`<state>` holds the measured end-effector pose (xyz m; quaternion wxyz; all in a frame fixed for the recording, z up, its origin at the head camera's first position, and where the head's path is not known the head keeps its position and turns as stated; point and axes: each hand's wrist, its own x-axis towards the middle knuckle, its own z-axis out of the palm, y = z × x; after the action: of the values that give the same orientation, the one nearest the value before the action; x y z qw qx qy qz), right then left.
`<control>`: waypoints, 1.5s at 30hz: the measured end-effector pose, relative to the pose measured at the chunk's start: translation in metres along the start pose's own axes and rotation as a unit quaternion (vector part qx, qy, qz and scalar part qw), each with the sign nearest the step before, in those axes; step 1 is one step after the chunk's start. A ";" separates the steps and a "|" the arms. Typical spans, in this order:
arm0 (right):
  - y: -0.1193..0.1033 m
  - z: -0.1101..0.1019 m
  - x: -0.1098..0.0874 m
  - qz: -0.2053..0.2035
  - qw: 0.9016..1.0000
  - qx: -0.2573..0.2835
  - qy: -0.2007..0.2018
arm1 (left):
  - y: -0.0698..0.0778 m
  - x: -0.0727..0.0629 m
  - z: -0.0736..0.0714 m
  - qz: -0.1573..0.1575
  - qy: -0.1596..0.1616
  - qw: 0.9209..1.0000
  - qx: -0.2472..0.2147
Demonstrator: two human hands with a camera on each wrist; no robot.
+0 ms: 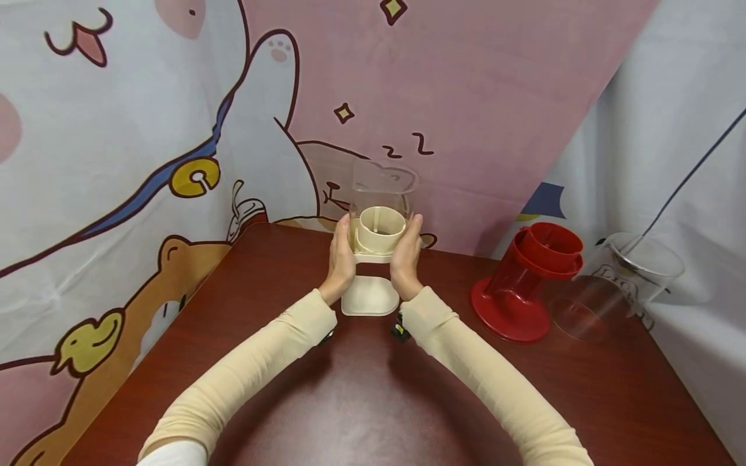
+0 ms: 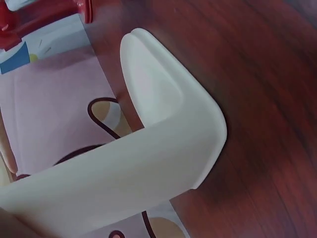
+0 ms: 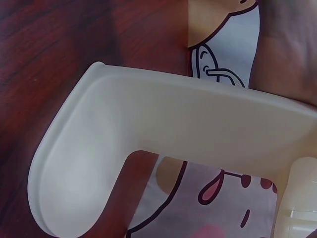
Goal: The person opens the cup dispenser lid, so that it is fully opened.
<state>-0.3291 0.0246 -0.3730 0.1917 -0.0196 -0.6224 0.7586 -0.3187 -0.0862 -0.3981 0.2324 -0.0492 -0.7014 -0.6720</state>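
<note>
A cream dispenser stand point(image 1: 370, 298) stands at the far middle of the dark wooden table point(image 1: 361, 401), carrying a cream ring point(image 1: 381, 230) with a clear container point(image 1: 384, 184) on top. My left hand point(image 1: 340, 259) presses its left side and my right hand point(image 1: 406, 259) its right side, fingers straight and pointing up. The thumbs do not show. The left wrist view shows the stand's L-shaped foot point(image 2: 148, 163) from close by, and the right wrist view shows the foot point(image 3: 148, 129) from the other side.
A red dispenser point(image 1: 519, 285) lies tilted at the right, with a clear container point(image 1: 618, 285) beside it near the table's right edge. A cartoon-printed cloth point(image 1: 146, 162) hangs behind and left of the table.
</note>
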 end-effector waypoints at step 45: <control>-0.032 -0.112 -0.055 0.001 0.998 0.049 0.035 | 0.038 -0.103 0.069 0.019 -0.051 0.998 -0.037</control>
<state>-0.2389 0.1173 -0.3789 0.2134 -0.0373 -0.5772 0.7874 -0.2307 0.0088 -0.4023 0.2070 -0.1055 -0.6858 -0.6897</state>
